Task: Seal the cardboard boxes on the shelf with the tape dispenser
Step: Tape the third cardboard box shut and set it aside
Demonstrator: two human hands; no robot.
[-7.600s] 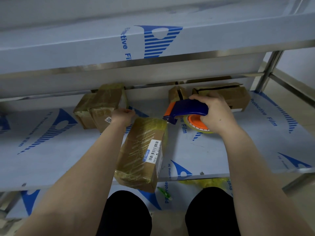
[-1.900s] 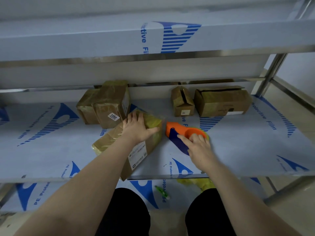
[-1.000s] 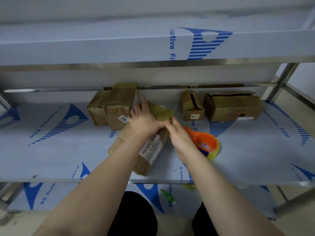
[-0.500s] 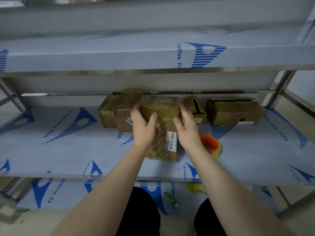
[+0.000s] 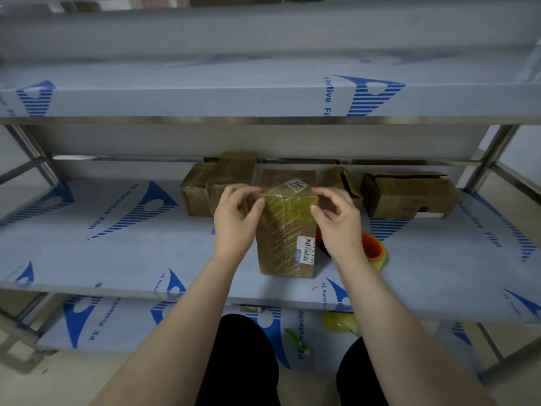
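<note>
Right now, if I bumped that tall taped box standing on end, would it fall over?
Probably tippy: the taped box stands on its small end, taller than wide. Its shiny tape wrap likely feels slippery. It looks stiff, since its edges are square.

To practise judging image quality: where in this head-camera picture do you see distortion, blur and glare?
Head view: the wide lens splays the shelf posts outward; the top strip is smeared; light is dim and flat; the tape on the box shows a faint sheen at its top edge.
</note>
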